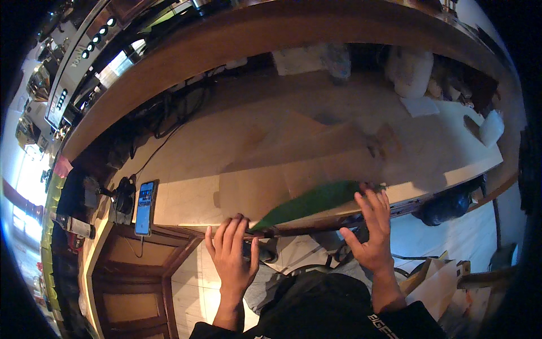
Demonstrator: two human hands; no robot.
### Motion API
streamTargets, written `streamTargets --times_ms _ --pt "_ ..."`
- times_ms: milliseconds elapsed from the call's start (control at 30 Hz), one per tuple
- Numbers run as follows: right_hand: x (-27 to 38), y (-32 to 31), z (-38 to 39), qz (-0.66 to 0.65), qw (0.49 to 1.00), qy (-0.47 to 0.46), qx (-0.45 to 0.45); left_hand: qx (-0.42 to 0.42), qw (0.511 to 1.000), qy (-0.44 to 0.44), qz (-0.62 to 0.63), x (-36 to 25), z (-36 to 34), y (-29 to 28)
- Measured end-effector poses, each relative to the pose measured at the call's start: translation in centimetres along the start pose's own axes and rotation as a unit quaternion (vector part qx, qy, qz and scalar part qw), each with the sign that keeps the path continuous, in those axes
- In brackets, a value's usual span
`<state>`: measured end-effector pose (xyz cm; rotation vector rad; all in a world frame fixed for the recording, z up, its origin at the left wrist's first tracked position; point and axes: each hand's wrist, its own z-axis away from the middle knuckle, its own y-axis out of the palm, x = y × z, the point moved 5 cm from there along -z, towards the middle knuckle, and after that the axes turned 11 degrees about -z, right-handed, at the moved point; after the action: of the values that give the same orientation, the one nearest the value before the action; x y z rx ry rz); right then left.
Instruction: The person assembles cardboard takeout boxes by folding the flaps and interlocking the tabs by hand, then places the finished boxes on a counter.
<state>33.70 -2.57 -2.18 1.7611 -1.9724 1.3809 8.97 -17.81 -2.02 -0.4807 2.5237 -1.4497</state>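
A long, pointed green leaf (310, 203) lies along the front edge of the wooden table (180, 192), slanting up to the right. My left hand (230, 248) is at the leaf's left tip, fingers stretched over the table edge and thumb held apart. At the opposite end, the fingertips of my right hand (372, 231) reach the leaf's right end, its thumb spread well away. Both hands look open. Whether either fingertip presses on the leaf is hard to make out. Beneath and behind the leaf is a creased brown sheet (316, 150), perhaps paper.
A phone (145, 209) with a lit screen and a cable rests at the table's left edge. White containers (413, 73) stand at the back right, with a white bottle-like object (492, 128) farther right. A wooden shelf (271, 37) spans the back above the table.
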Motion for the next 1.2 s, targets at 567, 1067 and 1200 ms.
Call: streamTargets --times_ms 567,1067,1200 --pt "2.6 -2.3 -3.8 0.070 0.987 -0.147 0.013 -0.073 0.936 0.343 0.021 0.4 -9.6 -3.1" --pt "-0.9 -2.5 -4.0 0.086 0.968 -0.136 0.191 0.080 0.920 0.376 0.080 3.1 -7.1 0.3" --pt "-1.4 -2.1 -4.6 0.025 0.969 -0.115 0.218 0.134 0.917 0.344 0.154 3.5 -7.2 0.7"
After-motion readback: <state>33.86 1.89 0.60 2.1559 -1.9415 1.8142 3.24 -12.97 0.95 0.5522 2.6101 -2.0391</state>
